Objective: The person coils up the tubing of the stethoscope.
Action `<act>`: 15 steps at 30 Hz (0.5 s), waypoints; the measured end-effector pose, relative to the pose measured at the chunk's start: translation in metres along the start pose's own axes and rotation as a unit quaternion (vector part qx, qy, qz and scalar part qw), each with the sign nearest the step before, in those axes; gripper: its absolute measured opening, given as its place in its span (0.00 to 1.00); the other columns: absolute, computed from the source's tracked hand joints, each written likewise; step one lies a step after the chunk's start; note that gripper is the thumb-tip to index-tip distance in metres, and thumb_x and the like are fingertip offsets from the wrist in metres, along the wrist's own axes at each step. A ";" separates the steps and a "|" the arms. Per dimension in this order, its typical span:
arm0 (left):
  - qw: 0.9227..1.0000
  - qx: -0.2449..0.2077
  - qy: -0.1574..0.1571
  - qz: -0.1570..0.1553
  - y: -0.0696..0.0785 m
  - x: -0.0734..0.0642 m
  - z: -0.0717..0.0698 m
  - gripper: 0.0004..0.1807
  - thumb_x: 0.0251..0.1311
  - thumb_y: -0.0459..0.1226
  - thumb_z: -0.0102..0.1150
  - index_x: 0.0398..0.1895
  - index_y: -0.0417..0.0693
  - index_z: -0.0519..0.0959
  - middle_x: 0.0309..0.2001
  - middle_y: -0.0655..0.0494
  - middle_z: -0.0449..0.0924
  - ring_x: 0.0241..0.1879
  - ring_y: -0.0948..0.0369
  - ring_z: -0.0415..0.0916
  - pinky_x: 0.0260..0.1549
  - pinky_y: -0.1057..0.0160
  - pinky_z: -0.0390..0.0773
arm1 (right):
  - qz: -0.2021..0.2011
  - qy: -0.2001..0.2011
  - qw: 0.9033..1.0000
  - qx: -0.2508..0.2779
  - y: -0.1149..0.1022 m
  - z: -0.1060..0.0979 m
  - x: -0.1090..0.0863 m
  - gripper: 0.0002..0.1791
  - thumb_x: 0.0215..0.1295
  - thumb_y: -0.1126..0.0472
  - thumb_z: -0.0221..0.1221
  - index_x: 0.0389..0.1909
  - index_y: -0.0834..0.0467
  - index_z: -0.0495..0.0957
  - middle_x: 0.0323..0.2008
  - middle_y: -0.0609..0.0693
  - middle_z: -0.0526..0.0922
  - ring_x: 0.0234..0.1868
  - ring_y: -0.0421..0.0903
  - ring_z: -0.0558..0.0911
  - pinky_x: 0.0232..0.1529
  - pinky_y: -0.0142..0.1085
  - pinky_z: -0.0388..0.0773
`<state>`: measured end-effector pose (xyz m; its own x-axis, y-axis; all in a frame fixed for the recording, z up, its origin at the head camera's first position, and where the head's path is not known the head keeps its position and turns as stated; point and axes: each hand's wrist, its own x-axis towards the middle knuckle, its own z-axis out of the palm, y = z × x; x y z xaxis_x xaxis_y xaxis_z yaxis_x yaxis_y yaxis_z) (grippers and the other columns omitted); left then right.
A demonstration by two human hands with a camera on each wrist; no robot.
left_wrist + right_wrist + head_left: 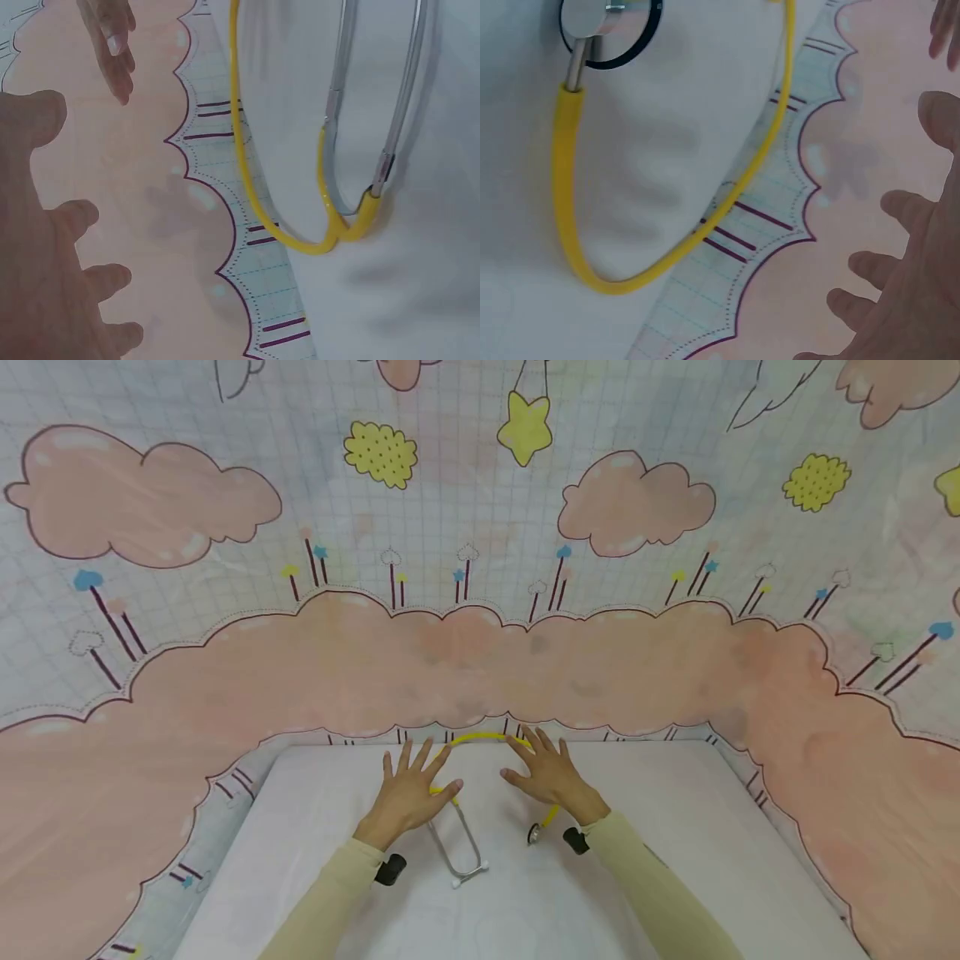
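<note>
A stethoscope with yellow tubing [483, 736] lies on the white tabletop, its tube arching along the far edge. Its metal ear tubes [409, 82] lie toward the left and the round chest piece [534, 834] toward the right. Over the left side of the tubing my left hand [405, 797] spreads its fingers, palm down. My right hand [551, 777] is likewise spread above the right side of the tube, hiding part of it. Neither hand holds anything; in both wrist views the fingers stand apart from the yellow tube.
The white tabletop [675, 860] carries the stethoscope. Behind it and along its sides hangs a cloth [525, 668] printed with pink clouds and stars. Dark wrist cameras [390, 869] sit under the sleeves [322, 902].
</note>
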<state>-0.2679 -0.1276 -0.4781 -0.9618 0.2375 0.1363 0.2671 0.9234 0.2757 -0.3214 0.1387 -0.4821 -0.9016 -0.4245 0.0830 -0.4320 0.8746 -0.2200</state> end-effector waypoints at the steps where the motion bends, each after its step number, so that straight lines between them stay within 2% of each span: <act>1: 1.000 -0.003 0.000 -0.003 -0.001 -0.001 0.001 0.40 0.66 0.66 0.41 0.77 0.64 0.55 0.78 0.47 0.48 0.78 0.39 0.35 0.68 0.27 0.38 | 0.002 -0.004 1.000 0.000 0.001 0.002 0.001 0.39 0.70 0.32 0.46 0.76 0.44 0.55 0.78 0.55 0.50 0.78 0.61 0.50 0.70 0.69 0.45; 8: 0.999 -0.033 0.013 -0.028 -0.007 -0.002 0.016 0.42 0.65 0.65 0.45 0.78 0.59 0.54 0.78 0.44 0.50 0.77 0.38 0.36 0.68 0.28 0.38 | 0.016 -0.016 1.000 0.002 0.011 0.013 0.008 0.39 0.70 0.33 0.47 0.77 0.45 0.55 0.78 0.55 0.50 0.78 0.60 0.50 0.70 0.68 0.46; 15: 0.996 -0.059 0.014 -0.067 -0.007 -0.011 0.032 0.45 0.63 0.64 0.50 0.77 0.52 0.55 0.76 0.40 0.52 0.75 0.36 0.45 0.67 0.28 0.47 | 0.014 -0.027 0.999 0.008 0.017 0.023 0.008 0.39 0.69 0.34 0.50 0.76 0.46 0.55 0.77 0.56 0.52 0.77 0.59 0.52 0.71 0.66 0.48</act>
<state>-0.2612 -0.1272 -0.5123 -0.9878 0.1043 0.1157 0.1427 0.9040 0.4031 -0.3358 0.1444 -0.5077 -0.9108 -0.4123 0.0236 -0.4058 0.8828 -0.2366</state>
